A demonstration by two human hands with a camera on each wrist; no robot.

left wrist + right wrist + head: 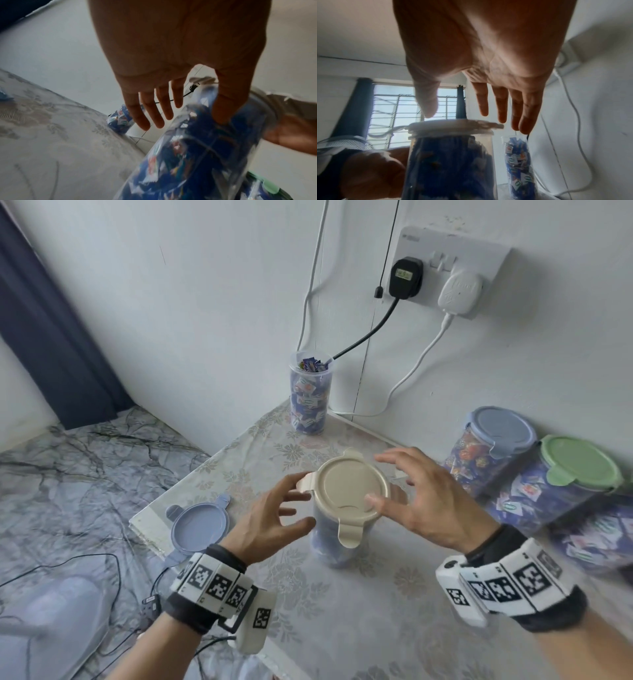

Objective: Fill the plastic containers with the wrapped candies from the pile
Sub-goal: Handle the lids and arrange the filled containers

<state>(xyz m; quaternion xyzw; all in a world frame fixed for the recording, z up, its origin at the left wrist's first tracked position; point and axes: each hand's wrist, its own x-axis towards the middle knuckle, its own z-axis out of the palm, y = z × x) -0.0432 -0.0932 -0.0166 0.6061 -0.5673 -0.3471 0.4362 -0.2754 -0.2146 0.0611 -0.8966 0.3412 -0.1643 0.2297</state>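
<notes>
— Wrist-worn marker bands (pixel 219 583) are seen nearest the head camera, one on each forearm. What is reported for the hands?

— Both are spread, with fingers straight or relaxed and nothing gripped. The left hand (pixel 270 518) is held against the left side of the beige-lidded container (pixel 337 546); in the left wrist view its thumb (pixel 228 102) is seen laid on the clear wall. The right hand (pixel 421 501) is held over the right side of the beige lid (pixel 349 487), thumb tip at the lid's rim; whether contact is made cannot be told.

— Where is that container located?

— It is stood upright near the middle of the tabletop (pixel 342 628), packed with blue wrapped candies (pixel 188 155). The lid is seated on top; its latches are shown flared outward.

— Which other items are recorded?

— An open container (pixel 310 395), filled with candies, is stood at the far corner against the wall. A loose blue lid (pixel 200 523) is laid flat near the tabletop's left edge. Two lidded containers, one with a blue lid (pixel 496 450) and one with a green lid (pixel 568 477), are positioned at the right, beside the wall. A wall socket (pixel 448 265) with two plugs is mounted above.
</notes>
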